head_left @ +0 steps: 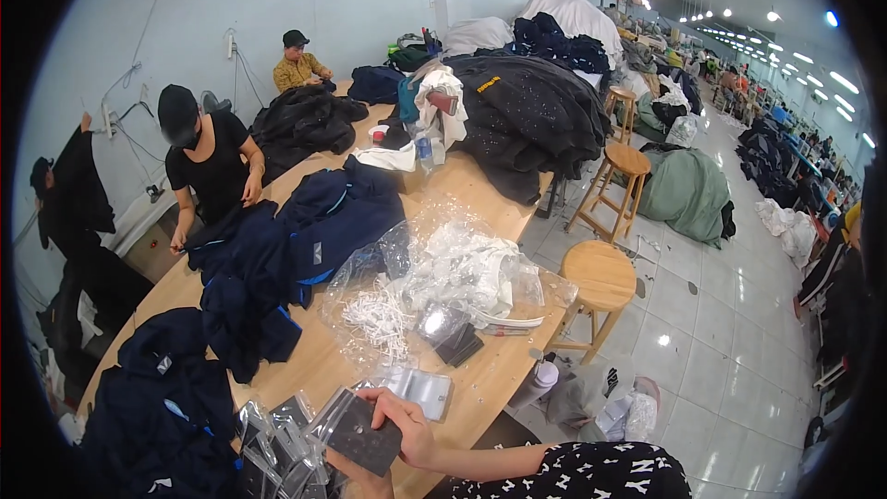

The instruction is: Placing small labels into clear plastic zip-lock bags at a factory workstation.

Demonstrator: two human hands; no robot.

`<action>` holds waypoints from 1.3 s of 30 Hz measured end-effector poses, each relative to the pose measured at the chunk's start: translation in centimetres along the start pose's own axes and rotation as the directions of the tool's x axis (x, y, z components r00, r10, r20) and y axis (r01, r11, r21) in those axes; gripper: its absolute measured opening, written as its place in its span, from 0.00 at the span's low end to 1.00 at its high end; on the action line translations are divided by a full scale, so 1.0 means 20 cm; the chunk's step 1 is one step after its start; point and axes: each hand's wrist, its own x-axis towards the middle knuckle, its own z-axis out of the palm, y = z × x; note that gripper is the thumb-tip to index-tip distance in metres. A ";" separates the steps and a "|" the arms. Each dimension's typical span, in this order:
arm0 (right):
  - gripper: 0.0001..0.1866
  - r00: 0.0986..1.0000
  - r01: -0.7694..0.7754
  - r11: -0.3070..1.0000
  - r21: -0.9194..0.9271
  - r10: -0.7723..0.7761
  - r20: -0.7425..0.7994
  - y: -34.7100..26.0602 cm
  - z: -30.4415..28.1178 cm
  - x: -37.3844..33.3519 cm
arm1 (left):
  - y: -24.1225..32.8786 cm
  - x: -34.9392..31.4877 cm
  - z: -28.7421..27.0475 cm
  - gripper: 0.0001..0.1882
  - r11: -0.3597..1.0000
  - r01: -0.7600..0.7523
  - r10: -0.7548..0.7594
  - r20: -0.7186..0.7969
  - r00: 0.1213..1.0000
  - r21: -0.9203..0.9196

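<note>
My right hand (408, 427) comes in from the lower right and grips the top edge of a small dark square tag in a clear plastic sleeve (362, 439). My left hand (355, 479) is mostly hidden under that sleeve, with only its fingers showing along the lower edge, holding it from below. Just left of my hands lies a heap of similar small clear sleeves with dark tags (277, 451). Another empty-looking clear sleeve (420, 390) lies on the wooden table (323, 365) just beyond my right hand.
Clear bags of white cords (434, 286) and navy garments (277, 249) cover the table. A person in black (208, 162) handles a garment on the far side; another sits at the far end (296, 65). Round wooden stools (601, 277) stand along the right edge on the tiled floor.
</note>
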 end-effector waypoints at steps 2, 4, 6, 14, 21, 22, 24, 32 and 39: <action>0.20 0.999 0.038 0.999 -0.030 -0.039 -0.034 -0.02 0.00 -0.01 | 0.05 -0.03 0.04 0.20 0.951 -0.162 0.140 0.100 0.985 0.263; 0.20 0.995 0.070 0.996 -0.062 -0.075 -0.069 -0.03 0.00 -0.02 | 0.05 -0.06 0.03 0.20 0.923 -0.187 0.153 0.127 0.980 0.335; 0.21 0.981 0.162 0.982 -0.100 -0.171 -0.087 -0.03 0.00 -0.03 | 0.05 -0.08 0.03 0.21 0.930 -0.155 0.133 0.088 0.987 0.333; 0.30 0.610 0.793 0.282 -0.540 -0.357 0.708 -0.28 0.01 0.08 | 0.09 -0.01 -0.13 0.14 0.939 -0.079 0.082 0.004 0.997 0.334; 0.18 0.413 0.909 -0.045 -0.414 -0.021 0.910 -0.29 0.04 0.06 | 0.10 0.01 -0.18 0.14 0.909 -0.074 0.039 0.093 0.995 0.410; 0.18 0.400 0.916 -0.032 -0.400 -0.013 0.917 -0.28 0.04 0.06 | 0.10 0.01 -0.19 0.13 0.927 -0.051 0.035 0.049 0.998 0.372; 0.19 0.404 0.911 -0.047 -0.410 -0.094 0.910 -0.27 0.05 0.06 | 0.15 0.00 -0.16 0.12 0.924 -0.084 0.102 -0.028 0.994 0.372; 0.18 0.436 0.868 -0.160 -0.470 -0.205 0.876 -0.23 0.09 0.00 | 0.25 -0.03 -0.11 0.04 0.669 -0.163 0.261 -0.024 0.965 0.725; 0.19 0.502 0.841 -0.148 -0.521 -0.145 0.852 -0.20 0.06 0.03 | 0.21 -0.05 -0.12 0.04 0.822 -0.079 0.108 -0.018 0.994 0.564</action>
